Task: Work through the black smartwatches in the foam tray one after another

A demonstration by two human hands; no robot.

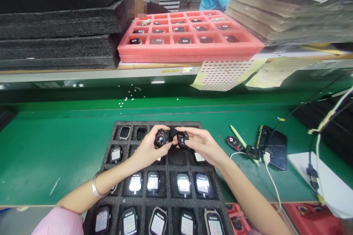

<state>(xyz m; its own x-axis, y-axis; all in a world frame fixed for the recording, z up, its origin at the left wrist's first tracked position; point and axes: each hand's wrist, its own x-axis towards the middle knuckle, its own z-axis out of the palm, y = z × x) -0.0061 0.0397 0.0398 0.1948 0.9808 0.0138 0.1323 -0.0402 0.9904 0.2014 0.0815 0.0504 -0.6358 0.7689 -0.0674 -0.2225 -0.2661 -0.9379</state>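
My left hand (153,143) holds a round-faced smartwatch body (161,138) with its dark screen lit, gripped between thumb and fingers. Close beside it, my right hand (200,143) pinches a second dark watch body (182,140), which also shows a lit face. Both are held just above a black foam tray (178,158) divided into square compartments. Watch bodies with white screens, such as this one (184,184), lie in many compartments. In the back row sit a silver-rimmed watch (124,132) and a black one (141,133). My hands and forearms hide some compartments.
A pink foam tray (190,54) of watches stands on the shelf, between stacked black foam (60,25) and a pile of clear trays (289,14). On the green bench (55,147) at right lie a phone-like device (273,147), cables and a green stick (238,136). People work behind the shelf.
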